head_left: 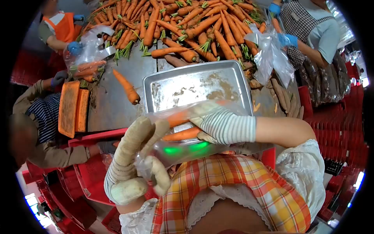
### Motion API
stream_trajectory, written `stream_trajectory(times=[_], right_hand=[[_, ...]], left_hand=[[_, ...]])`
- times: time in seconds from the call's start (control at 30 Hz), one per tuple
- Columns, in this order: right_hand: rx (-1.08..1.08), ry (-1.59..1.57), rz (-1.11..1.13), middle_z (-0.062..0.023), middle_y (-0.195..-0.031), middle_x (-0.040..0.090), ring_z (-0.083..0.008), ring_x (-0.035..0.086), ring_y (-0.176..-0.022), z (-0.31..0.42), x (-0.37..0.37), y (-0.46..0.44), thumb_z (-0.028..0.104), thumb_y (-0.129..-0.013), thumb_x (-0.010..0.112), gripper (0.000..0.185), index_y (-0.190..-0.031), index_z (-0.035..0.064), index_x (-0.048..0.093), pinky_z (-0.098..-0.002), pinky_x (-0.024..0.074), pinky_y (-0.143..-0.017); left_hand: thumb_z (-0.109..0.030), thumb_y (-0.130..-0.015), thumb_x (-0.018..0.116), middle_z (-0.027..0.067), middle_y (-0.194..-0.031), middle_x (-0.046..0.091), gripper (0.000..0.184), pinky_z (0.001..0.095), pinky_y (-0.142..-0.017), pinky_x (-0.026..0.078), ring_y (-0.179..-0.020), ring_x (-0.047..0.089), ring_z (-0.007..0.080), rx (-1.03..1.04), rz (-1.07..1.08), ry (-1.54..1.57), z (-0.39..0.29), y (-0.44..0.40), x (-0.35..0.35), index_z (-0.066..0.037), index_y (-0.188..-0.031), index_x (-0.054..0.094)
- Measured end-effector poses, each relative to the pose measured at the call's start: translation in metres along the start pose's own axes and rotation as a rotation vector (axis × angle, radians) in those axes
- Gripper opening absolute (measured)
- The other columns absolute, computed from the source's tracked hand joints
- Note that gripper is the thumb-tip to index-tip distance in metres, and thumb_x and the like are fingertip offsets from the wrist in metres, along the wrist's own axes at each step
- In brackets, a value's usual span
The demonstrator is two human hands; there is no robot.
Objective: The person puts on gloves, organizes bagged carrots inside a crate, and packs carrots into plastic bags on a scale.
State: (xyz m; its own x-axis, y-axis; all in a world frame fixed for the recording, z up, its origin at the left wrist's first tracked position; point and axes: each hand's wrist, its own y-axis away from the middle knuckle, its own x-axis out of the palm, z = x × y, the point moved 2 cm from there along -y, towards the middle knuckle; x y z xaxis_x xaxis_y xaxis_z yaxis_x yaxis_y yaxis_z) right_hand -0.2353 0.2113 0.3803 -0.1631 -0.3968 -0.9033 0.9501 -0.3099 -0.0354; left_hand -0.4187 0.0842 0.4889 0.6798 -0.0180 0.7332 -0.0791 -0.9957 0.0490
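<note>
My left hand (130,167), in a cream knitted glove with grey stripes, curls its fingers around one end of a clear plastic bag (156,158). My right hand (222,124), gloved likewise, grips the carrots (182,134) at the bag's other side; film partly covers its fingers. Two carrots show, lying side by side toward my left hand. Whether the right fingers are inside the bag I cannot tell. Just beyond both hands stands a shallow metal tray (147,91) with brown dirt on its bottom. Green lights shine through the bag below the carrots.
Carrots with green stubs (194,27) are heaped across the table's far side. One loose carrot (126,86) lies left of the tray. Co-workers in blue and dark gloves stand at both sides, near other plastic bags (272,50). Orange trays (70,109) and red crates (83,171) are at left.
</note>
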Motion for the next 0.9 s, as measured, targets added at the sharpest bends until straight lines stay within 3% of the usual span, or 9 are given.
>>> stream_trajectory(times=[0.1,0.17,0.23,0.3,0.37,0.43,0.57,0.77,0.9], right_hand=[[0.159,0.082,-0.042,-0.0221,-0.115,0.049,-0.0369,0.048,-0.109,-0.017,0.005,-0.016,0.03,-0.073,0.064,0.066,-0.124,-0.0037,0.039,-0.0425,0.036,-0.097],[0.378,-0.284,0.277,-0.0242,-0.124,0.043,-0.0374,0.042,-0.117,-0.019,0.003,-0.01,0.036,-0.073,0.066,0.075,-0.128,-0.0026,0.034,-0.0454,0.0325,-0.1],[-0.067,0.158,0.001,-0.0248,-0.123,0.045,-0.0386,0.045,-0.114,-0.006,0.016,0.01,0.037,-0.074,0.065,0.073,-0.128,-0.0023,0.035,-0.0451,0.0385,-0.095],[-0.164,0.193,-0.086,-0.0222,-0.112,0.053,-0.0376,0.053,-0.104,-0.001,-0.015,0.017,0.039,-0.074,0.065,0.068,-0.123,-0.0029,0.042,-0.0417,0.0439,-0.088],[0.265,0.115,0.578,-0.0181,-0.102,0.058,-0.0355,0.058,-0.094,-0.006,-0.04,0.019,0.034,-0.077,0.062,0.055,-0.117,-0.0008,0.049,-0.0393,0.0465,-0.083],[0.371,0.107,0.807,-0.018,-0.1,0.059,-0.0343,0.058,-0.092,0.015,-0.086,0.028,0.024,-0.078,0.06,0.044,-0.113,-0.0009,0.052,-0.0407,0.0466,-0.082],[-0.056,-0.186,0.228,-0.0184,-0.097,0.059,-0.0345,0.058,-0.088,0.049,-0.146,0.054,0.016,-0.077,0.056,0.036,-0.108,-0.0021,0.055,-0.0406,0.0466,-0.077],[-0.01,0.136,-0.151,-0.0152,-0.1,0.062,-0.0307,0.058,-0.094,0.079,-0.189,0.089,0.024,-0.069,0.06,0.043,-0.104,-0.0015,0.06,-0.0428,0.0399,-0.091],[-0.127,0.306,-0.123,-0.014,-0.101,0.062,-0.03,0.057,-0.099,0.105,-0.186,0.078,0.031,-0.069,0.063,0.046,-0.103,0.0004,0.061,-0.0459,0.0352,-0.096]], left_hand=[[-0.019,-0.072,0.068,0.0293,-0.14,0.028,0.09,0.0242,-0.056,0.049,-0.062,0.061,0.0197,0.007,0.024,-0.303,0.008,-0.008,-0.01,0.005,-0.141,0.014],[-0.024,-0.076,0.067,0.0341,-0.135,0.031,0.091,0.0352,-0.066,0.054,-0.063,0.063,0.0205,0.018,0.045,-0.4,0.005,-0.005,-0.018,0.004,-0.141,0.01],[-0.027,-0.076,0.067,0.034,-0.135,0.03,0.093,0.0342,-0.065,0.054,-0.061,0.063,0.0188,0.115,0.046,-0.397,-0.006,0.008,-0.011,0.003,-0.142,0.008],[-0.032,-0.077,0.067,0.0341,-0.137,0.027,0.095,0.0277,-0.058,0.053,-0.059,0.061,0.0175,0.174,0.049,-0.404,-0.011,0.015,-0.009,0.003,-0.142,0.007],[-0.035,-0.077,0.067,0.0337,-0.137,0.027,0.095,0.0252,-0.054,0.051,-0.06,0.062,0.0171,0.155,0.001,-0.462,-0.016,0.017,-0.005,0.003,-0.142,0.008],[-0.037,-0.077,0.066,0.0326,-0.137,0.028,0.095,0.0255,-0.057,0.05,-0.066,0.063,0.0177,0.137,0.008,-0.512,-0.015,0.018,-0.005,0.003,-0.142,0.009],[-0.046,-0.078,0.061,0.0248,-0.137,0.034,0.093,0.0299,-0.071,0.047,-0.091,0.059,0.0213,0.238,-0.094,-0.823,-0.013,0.024,0.01,0.004,-0.141,0.014],[-0.047,-0.066,0.072,0.0176,-0.119,0.051,0.097,0.038,-0.095,0.038,-0.11,0.05,0.025,0.559,-0.395,-1.518,-0.063,0.044,0.02,-0.003,-0.14,0.026],[-0.038,-0.082,0.059,0.0179,-0.117,0.053,0.063,0.0407,-0.098,0.036,-0.105,0.054,0.0264,0.82,0.048,-1.843,-0.061,0.05,0.059,-0.001,-0.13,0.041]])
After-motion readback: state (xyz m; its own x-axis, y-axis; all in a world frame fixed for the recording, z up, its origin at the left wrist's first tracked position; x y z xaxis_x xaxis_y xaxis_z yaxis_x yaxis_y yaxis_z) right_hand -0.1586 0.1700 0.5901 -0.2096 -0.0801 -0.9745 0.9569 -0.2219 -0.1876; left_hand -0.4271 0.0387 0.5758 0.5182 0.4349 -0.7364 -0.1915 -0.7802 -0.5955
